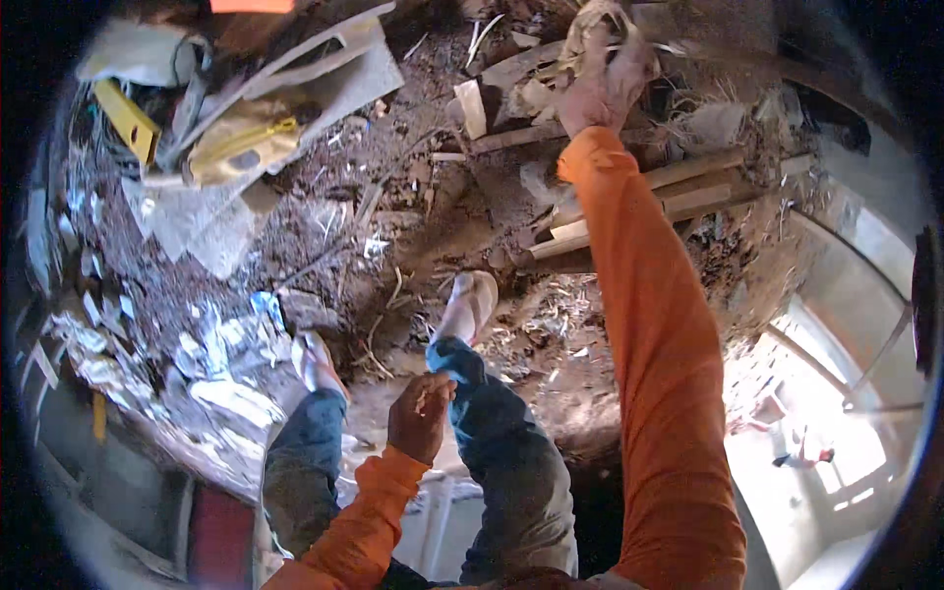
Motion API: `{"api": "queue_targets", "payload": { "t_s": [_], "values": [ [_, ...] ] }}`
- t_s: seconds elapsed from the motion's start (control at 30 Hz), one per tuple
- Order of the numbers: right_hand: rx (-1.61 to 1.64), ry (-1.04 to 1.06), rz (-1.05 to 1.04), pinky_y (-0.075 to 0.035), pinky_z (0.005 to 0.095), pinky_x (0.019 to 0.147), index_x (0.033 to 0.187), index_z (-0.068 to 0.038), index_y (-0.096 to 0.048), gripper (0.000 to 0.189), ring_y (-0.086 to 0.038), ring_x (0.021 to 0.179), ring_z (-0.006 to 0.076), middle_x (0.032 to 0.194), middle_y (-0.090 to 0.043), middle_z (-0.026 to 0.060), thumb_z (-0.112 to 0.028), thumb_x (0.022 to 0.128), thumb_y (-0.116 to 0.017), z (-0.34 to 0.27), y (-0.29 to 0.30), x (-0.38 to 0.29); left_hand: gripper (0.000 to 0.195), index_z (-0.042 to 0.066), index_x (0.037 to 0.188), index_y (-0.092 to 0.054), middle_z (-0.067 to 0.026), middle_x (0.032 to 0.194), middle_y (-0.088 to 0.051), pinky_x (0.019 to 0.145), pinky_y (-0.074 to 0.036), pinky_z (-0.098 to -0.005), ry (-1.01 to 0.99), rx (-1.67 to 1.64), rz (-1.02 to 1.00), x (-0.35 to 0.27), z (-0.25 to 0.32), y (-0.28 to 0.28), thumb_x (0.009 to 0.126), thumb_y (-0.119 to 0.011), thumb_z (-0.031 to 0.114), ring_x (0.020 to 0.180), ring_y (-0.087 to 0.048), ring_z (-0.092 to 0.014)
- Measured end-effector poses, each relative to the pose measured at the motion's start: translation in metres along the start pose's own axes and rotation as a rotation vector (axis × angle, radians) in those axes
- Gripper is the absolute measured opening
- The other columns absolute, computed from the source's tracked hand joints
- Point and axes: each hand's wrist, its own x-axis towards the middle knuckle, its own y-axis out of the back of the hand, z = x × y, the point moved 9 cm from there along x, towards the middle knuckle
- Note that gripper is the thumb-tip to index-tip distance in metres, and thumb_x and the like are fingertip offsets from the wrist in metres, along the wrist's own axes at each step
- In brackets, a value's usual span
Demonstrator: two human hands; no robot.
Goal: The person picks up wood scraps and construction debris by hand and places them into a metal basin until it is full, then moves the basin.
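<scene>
My right hand reaches far forward at the top of the head view, at the end of an orange sleeve. It touches a loop of tan fibrous strips; blur hides whether the fingers grip it. Wood scraps lie around that hand, among them a short pale block on its left and long wooden pieces beside the wrist. My left hand hangs above my knees with its fingers curled in, and nothing shows in it.
Dirt and wood chips cover the ground around my sandaled feet. Forward left are a light board, a yellow level-like bar and a yellow tool. Crumpled plastic lies left. A bright opening is at right.
</scene>
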Motion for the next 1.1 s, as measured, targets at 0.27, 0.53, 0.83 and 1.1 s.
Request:
{"api": "queue_targets", "payload": {
  "t_s": [0.27, 0.53, 0.83, 1.1],
  "values": [
    [-0.292, 0.096, -1.030, -0.031, 0.0437, 0.103, 0.136, -0.012, -0.036, 0.067, -0.033, 0.129, 0.0343, 0.138, -0.037, 0.0197, -0.045, 0.081, -0.054, 0.068, -0.095, -0.038, 0.032, 0.003, 0.107, -0.057, -0.0086, 0.095, -0.064, 0.070, -0.047, -0.0264, 0.082, -0.183, 0.194, -0.047, -0.004, -0.007, 0.091, -0.056, 0.031, 0.082, -0.061, -0.015],
    [0.070, 0.198, -0.727, -0.041, 0.0412, 0.095, 0.129, -0.008, -0.045, 0.052, -0.054, 0.107, 0.0357, 0.117, -0.056, 0.0205, -0.036, 0.085, -0.051, 0.010, -0.009, -0.034, 0.032, 0.000, 0.109, -0.055, -0.0142, 0.098, -0.063, 0.081, -0.050, -0.0320, 0.010, -0.278, 0.102, -0.079, 0.007, -0.038, 0.092, -0.055, 0.027, 0.091, -0.061, -0.020],
    [-0.067, -0.109, -0.957, -0.048, 0.0421, 0.071, 0.118, -0.007, -0.054, 0.033, -0.061, 0.082, 0.0367, 0.086, -0.063, 0.0228, -0.014, 0.086, -0.050, 0.122, 0.138, -0.308, 0.022, 0.002, 0.100, -0.060, -0.0075, 0.085, -0.065, 0.070, -0.050, -0.0300, -0.063, -0.053, 0.243, -0.126, -0.111, 0.018, 0.089, -0.054, 0.021, 0.077, -0.061, -0.016],
    [-0.109, -0.267, -1.185, -0.048, 0.0381, 0.073, 0.110, -0.002, -0.058, 0.039, -0.058, 0.078, 0.0260, 0.086, -0.063, 0.0145, -0.031, 0.084, -0.058, 0.198, 0.187, -0.309, 0.028, 0.002, 0.103, -0.058, -0.0056, 0.080, -0.063, 0.056, -0.047, -0.0250, 0.049, -0.420, 0.464, -0.141, -0.228, 0.053, 0.087, -0.057, 0.026, 0.064, -0.059, -0.015]
  ]
}}
